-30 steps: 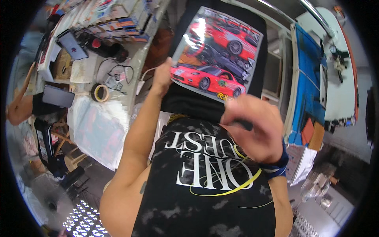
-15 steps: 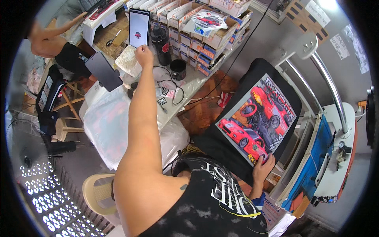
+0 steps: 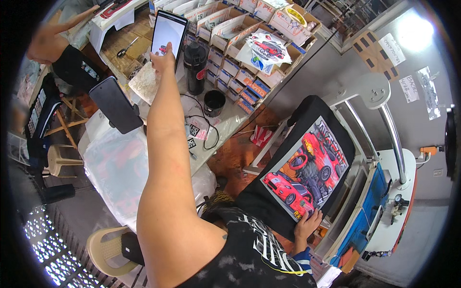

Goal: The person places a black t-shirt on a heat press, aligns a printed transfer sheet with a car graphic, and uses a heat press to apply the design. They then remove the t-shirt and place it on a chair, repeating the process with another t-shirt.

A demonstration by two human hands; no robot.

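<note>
My left hand [image 3: 163, 58] reaches far out over the table to an upright tablet [image 3: 168, 30]. Its fingertips are at the lower screen, beside a small red car picture, with a couple of fingers apart and the rest curled. A black shirt [image 3: 261, 204] is draped over the platen of a press at the right. On it lies a large print [image 3: 307, 168] of red cars with a grey border. My right hand [image 3: 307, 224] rests with spread fingers at the print's near corner, gripping nothing that I can see.
Beside the tablet stand a black bottle [image 3: 195, 69] and a black cup [image 3: 214, 102]. A phone [image 3: 116, 104] is propped at the table's left. Cardboard bins [image 3: 235, 29] fill the back. The press's white head [image 3: 401, 177] is swung right. Another person [image 3: 72, 62] works far left.
My left hand has gone from a fist before the tablet to fingers extended at its screen. The car picture sits differently on the screen. My right hand stays at the print's corner; the view has shifted.
</note>
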